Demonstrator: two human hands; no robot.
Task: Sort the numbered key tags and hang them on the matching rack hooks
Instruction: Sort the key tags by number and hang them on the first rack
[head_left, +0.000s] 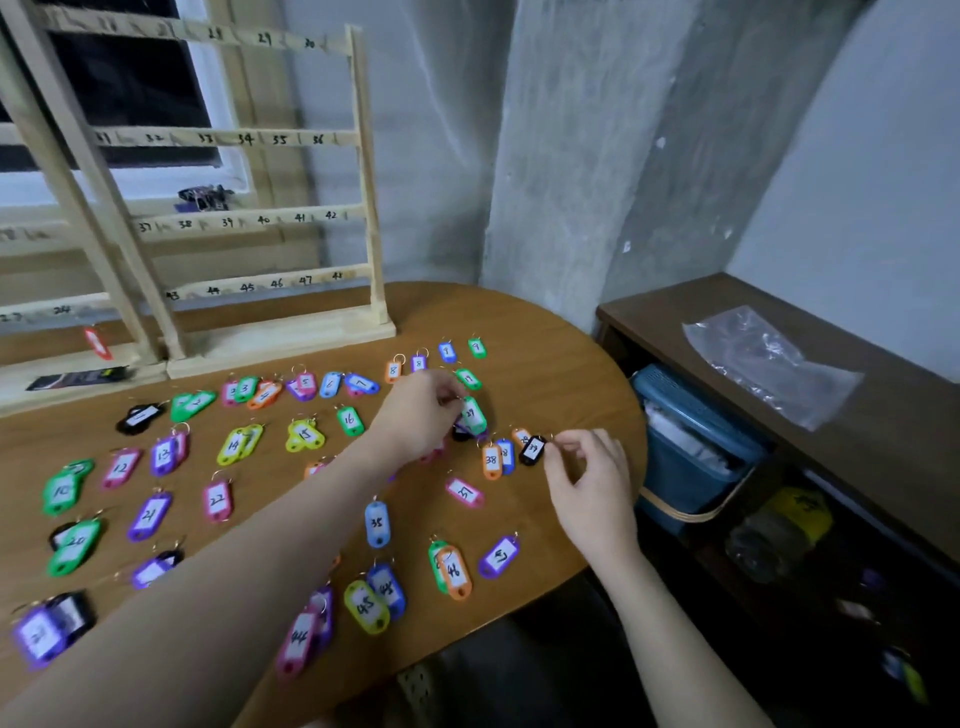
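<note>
Several coloured numbered key tags lie sorted in rows on the round wooden table. My left hand pinches the ring of a green tag marked 29, which hangs over a dark tag. My right hand pinches the ring of a black tag marked 39, lying beside the orange tag 38. The wooden rack with numbered hook bars 25 to 48 stands at the back left. A second rack stands left of it with one red tag hanging.
A dark wooden shelf stands right of the table, with a clear plastic bag on top and a blue bin inside. A concrete wall and pillar rise behind. A black card lies by the rack's base.
</note>
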